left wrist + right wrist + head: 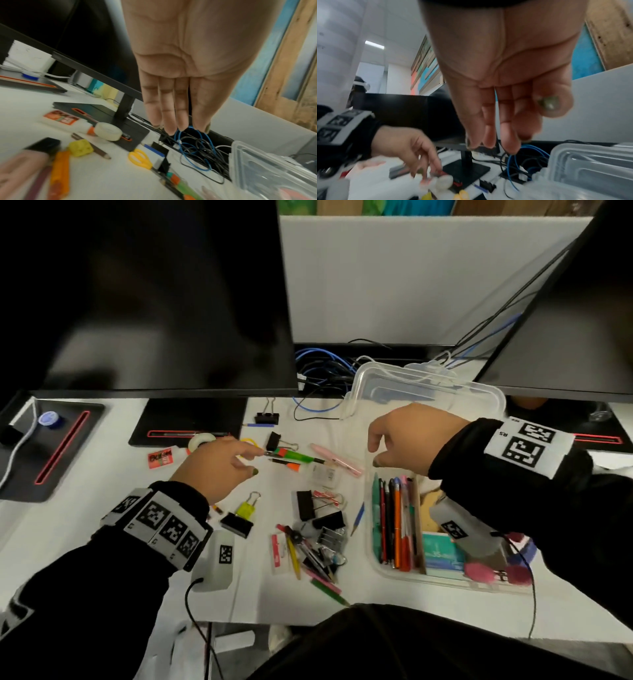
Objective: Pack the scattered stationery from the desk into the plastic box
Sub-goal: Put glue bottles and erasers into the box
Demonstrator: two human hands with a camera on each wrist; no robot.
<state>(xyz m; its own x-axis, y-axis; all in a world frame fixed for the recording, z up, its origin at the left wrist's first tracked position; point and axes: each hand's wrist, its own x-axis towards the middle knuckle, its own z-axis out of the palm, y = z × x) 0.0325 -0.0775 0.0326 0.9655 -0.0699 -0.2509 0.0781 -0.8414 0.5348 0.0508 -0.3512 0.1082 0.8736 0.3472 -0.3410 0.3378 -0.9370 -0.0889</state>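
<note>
The clear plastic box (370, 529) sits at the right of the white desk, holding several pens (394, 525), a teal pack and pink items. My right hand (375, 455) hovers over its far end with fingers loosely curled and holds nothing; the right wrist view shows its fingers (489, 135) hanging empty. My left hand (258, 462) stretches out with straight fingers (169, 121), the index tip at the end of a green and orange pen (296, 456). Binder clips (308, 505), a pink pen (337, 460), a blue pencil (358, 517), a glue bottle (160, 458) and a tape roll (202, 441) lie scattered.
The box's clear lid (428, 392) leans behind the box, near a tangle of blue and black cables (325, 368). Two dark monitors (154, 296) overhang the back of the desk on black stand bases (191, 419). A pile with a compass (308, 546) lies near the front edge.
</note>
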